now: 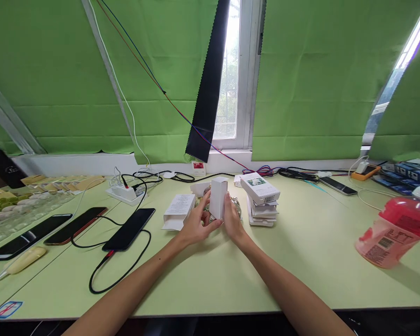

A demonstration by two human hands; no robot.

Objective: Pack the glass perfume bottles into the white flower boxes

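Between my two hands a small white cardboard box (218, 198) stands upright, its narrow edge toward me. My left hand (198, 224) grips its left side with thumb and fingers. Against its right side, the fingers of my right hand (233, 219) press flat. Shiny, crinkled items (236, 205) lie behind the hands, mostly hidden. To the left, a white printed box (179, 211) rests with its near flap open. Right of my hands is a stack of flat white cartons (262, 212), topped by a white box with a picture (260, 187).
Several phones (129, 229) and black cables lie at left, near a white power strip (125, 193). Bubble wrap with small items (24, 205) fills the far left. A red-lidded pink tub (394, 231) stands at right. Farther back are another phone (337, 185) and an orange device (366, 172).
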